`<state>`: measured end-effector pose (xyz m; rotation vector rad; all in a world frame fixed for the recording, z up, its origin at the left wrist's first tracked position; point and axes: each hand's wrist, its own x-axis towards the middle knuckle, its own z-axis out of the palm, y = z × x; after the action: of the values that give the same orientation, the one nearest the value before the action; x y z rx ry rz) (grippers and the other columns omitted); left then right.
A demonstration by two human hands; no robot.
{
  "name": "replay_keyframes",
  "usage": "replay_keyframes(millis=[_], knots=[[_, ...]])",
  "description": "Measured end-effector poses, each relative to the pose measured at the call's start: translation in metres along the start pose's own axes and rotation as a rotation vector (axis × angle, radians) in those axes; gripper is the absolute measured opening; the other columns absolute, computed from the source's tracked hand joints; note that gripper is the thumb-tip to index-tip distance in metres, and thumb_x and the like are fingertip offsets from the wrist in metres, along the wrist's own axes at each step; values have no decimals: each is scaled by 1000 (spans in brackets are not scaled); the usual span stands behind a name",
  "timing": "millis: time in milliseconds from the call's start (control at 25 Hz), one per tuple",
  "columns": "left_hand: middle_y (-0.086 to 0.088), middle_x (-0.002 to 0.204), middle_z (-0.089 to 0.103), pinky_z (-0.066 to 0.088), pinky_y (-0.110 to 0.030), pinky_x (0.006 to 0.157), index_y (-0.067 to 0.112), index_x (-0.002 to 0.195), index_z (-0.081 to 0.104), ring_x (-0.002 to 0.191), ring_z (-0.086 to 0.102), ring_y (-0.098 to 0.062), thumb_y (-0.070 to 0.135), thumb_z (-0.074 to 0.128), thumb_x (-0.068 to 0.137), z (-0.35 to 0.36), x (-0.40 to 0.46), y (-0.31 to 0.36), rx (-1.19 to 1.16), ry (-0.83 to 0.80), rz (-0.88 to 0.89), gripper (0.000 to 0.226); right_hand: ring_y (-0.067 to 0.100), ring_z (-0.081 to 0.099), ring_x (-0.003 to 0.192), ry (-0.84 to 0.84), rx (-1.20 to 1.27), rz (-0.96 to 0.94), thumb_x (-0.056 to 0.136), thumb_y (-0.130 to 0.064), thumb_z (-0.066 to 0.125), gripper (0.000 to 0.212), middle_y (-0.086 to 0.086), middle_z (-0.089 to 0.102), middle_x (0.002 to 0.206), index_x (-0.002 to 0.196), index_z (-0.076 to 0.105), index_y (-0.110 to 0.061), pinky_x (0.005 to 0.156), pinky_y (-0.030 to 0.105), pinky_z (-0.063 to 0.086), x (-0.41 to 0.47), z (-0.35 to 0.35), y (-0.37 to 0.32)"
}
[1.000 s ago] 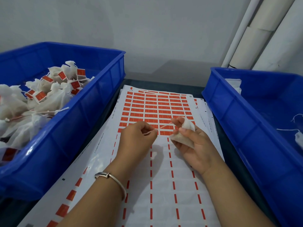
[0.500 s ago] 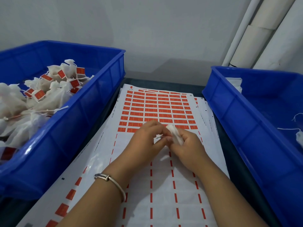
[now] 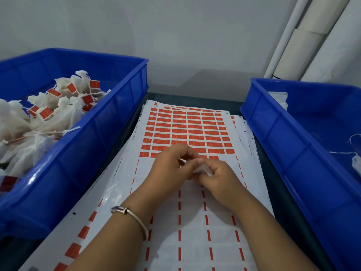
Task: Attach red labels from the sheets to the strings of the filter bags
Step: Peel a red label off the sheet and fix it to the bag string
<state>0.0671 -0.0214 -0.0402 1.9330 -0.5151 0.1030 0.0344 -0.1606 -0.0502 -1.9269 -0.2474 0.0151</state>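
A white sheet of red labels (image 3: 187,130) lies between two blue bins; its near half is peeled to bare backing. My right hand (image 3: 218,178) is closed on a small white filter bag (image 3: 203,170), mostly hidden by the fingers. Touching it from the left, my left hand (image 3: 172,169) pinches at the bag's string just above the sheet's lowest row of red labels. The string and any label between the fingertips are hidden.
The blue bin on the left (image 3: 109,122) holds a heap of white filter bags with red labels (image 3: 48,112). On the right, another blue bin (image 3: 277,130) holds a few unlabelled bags with white strings (image 3: 354,161). White pipes (image 3: 304,40) stand against the wall at the back right.
My hands were apart with the string stretched between them. They have come together over the sheet, and the right hand has closed around the bag.
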Motion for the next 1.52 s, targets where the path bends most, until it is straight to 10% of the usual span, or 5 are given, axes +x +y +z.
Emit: replay_keyframes(millis=[520,760,1080,1320,1520], knots=[[12,72,61,42,-6,51,29,78,58,64,57,5,28,56,91,9,4,0,-138,49,-254,13,-9,56,85,289,-60,-52,80,-16,71,28,-21,59,84,85,50,-33,58,5,47,5,4,6],[-10,86,69,56,-39,79,16,84,68,83,64,-31,31,58,88,9,5,5,-393,44,-466,18,-14,50,90,442,-206,-131,81,-21,71,29,-29,54,80,80,52,-43,62,-4,40,3,9,4],[-9,81,67,53,-28,69,13,81,69,74,59,-22,25,63,87,10,7,3,-580,46,-667,15,-8,51,73,498,-363,-133,80,-22,73,18,-29,47,84,97,69,-18,60,-9,33,4,5,6],[3,81,71,51,-22,67,18,82,63,76,68,-13,23,67,81,6,6,3,-657,-8,-495,7,-2,55,76,506,-216,0,86,-31,66,9,-29,53,81,90,58,-33,63,5,35,7,1,2],[13,85,66,52,-12,62,30,87,57,78,67,-6,11,76,74,13,1,6,-254,-37,-284,29,-2,55,75,488,-163,80,88,-30,63,10,-28,53,80,87,56,-36,61,5,35,7,-2,2]])
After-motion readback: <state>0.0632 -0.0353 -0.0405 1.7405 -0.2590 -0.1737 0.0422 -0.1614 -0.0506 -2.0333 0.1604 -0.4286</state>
